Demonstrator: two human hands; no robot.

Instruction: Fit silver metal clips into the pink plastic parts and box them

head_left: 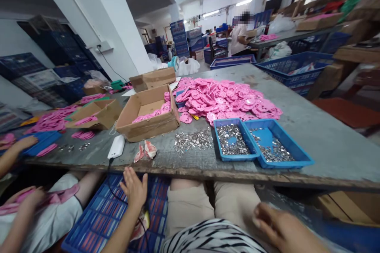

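Note:
My left hand (134, 189) is raised just below the table's front edge, fingers spread and nothing in it. Near it on the table (335, 146) are red-and-white crumpled pieces (145, 151) and a white device (116, 147) with a black cable. My right hand (279, 225) is over my right thigh, blurred, its fingers partly bent; whether it holds anything is unclear. Small shiny metal pieces (192, 141) lie scattered in front of me. More of them fill two blue trays (221, 157) (303, 162). Behind the trays rises a heap of flat pink pieces (225, 97).
A cardboard box (148, 126) holds some pink pieces. Left of it stands another box (108, 114). A co-worker's hand (28, 142) is by a blue tray (44, 142) at far left. Below the table sits a blue crate (89, 221). Another person (239, 37) is farther back.

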